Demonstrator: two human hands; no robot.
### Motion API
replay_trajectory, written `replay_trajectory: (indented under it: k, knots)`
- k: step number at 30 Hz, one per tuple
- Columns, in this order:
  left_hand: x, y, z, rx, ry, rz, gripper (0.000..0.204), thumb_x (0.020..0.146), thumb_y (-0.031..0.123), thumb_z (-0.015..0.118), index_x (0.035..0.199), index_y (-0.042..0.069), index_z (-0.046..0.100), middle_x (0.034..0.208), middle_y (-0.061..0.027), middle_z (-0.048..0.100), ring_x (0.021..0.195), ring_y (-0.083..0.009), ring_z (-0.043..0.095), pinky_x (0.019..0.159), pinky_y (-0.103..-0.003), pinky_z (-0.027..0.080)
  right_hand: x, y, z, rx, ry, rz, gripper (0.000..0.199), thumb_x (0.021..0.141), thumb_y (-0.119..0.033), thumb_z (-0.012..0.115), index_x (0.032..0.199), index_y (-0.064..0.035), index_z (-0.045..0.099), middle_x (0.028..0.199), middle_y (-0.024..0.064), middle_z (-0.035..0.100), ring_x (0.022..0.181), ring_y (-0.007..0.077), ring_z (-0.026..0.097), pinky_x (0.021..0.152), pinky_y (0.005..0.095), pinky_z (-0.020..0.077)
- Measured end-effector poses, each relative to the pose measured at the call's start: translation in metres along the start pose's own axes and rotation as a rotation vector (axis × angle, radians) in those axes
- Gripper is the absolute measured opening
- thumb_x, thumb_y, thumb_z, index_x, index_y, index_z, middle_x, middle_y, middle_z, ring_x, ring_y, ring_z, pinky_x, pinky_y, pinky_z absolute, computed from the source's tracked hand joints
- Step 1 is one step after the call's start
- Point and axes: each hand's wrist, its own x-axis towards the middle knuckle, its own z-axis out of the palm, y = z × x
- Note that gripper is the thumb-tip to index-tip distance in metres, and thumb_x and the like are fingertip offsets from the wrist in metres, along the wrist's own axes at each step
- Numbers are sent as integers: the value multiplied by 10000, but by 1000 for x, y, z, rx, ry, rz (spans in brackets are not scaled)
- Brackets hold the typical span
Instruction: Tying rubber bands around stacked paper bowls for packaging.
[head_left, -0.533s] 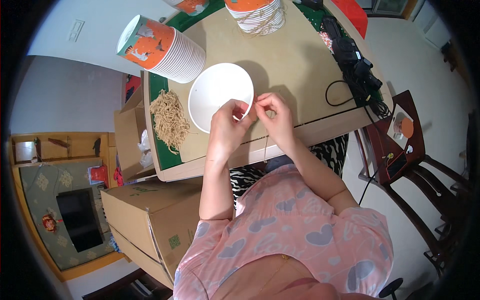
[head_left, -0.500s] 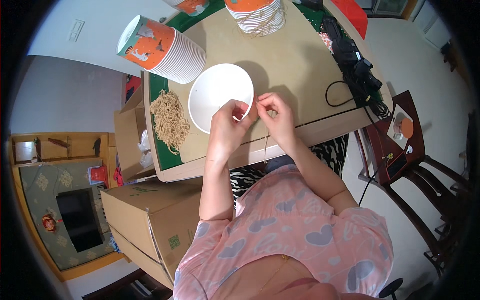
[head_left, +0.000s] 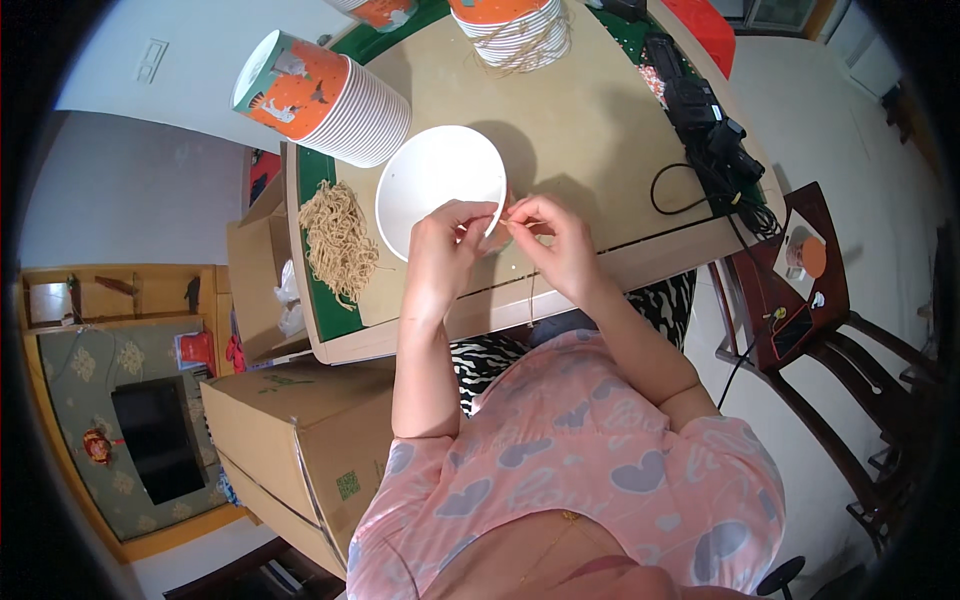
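A white-lined paper bucket [head_left: 440, 180] lies tilted on the table, its mouth toward me and a bit of its orange outside showing on the right. My left hand [head_left: 445, 250] is closed at the bucket's right rim, with its fingertips inside the edge. Just outside that rim my right hand [head_left: 555, 245] pinches a thin piece of paper twine, and the fingertips of both hands almost meet. A length of the twine [head_left: 531, 295] hangs down over the table edge below. To the left lies a loose pile of tan twine [head_left: 338, 240].
A tall stack of orange-printed paper buckets [head_left: 325, 100] leans behind on the left. Another stack with twine handles [head_left: 510, 35] stands at the back. Black cables and a power adapter [head_left: 700, 110] lie along the right edge. A large cardboard box [head_left: 300, 440] sits below left.
My left hand has shifted slightly left, its fingertips now closer together at the rim. My right hand has moved a little toward it. The bucket has barely moved.
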Motion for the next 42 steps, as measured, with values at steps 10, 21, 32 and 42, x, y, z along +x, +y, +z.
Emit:
replay_trajectory:
  k: [10,21,32,42]
  knots:
    - [1,-2,-5,24,-26,-27,150,847,-4,599,966,-30,686,872,-146,692,732,-185,665,647,-289,516,5,-12,-1,-82,-65,81,74,852,-43,617,910,0,598,916,60,626,841,128,611,733,282,519]
    - [2,-2,-5,-2,-45,-59,159,847,7,603,978,-34,682,827,-135,682,702,-168,648,631,-282,511,9,-15,-2,-61,-93,74,69,849,-48,615,881,8,590,881,63,602,813,141,608,718,283,520]
    - [2,-3,-4,-3,-47,-51,156,844,17,616,975,-30,684,809,-128,678,684,-160,639,621,-280,509,10,-15,-2,-72,-87,93,74,839,-62,628,868,-5,592,856,62,616,803,131,606,701,282,512]
    - [-2,2,-8,2,-34,-68,106,876,61,575,911,-34,606,712,-118,651,633,-149,616,588,-286,492,8,-14,-1,145,-153,207,80,884,-15,576,960,-2,554,853,43,630,765,107,599,714,252,492]
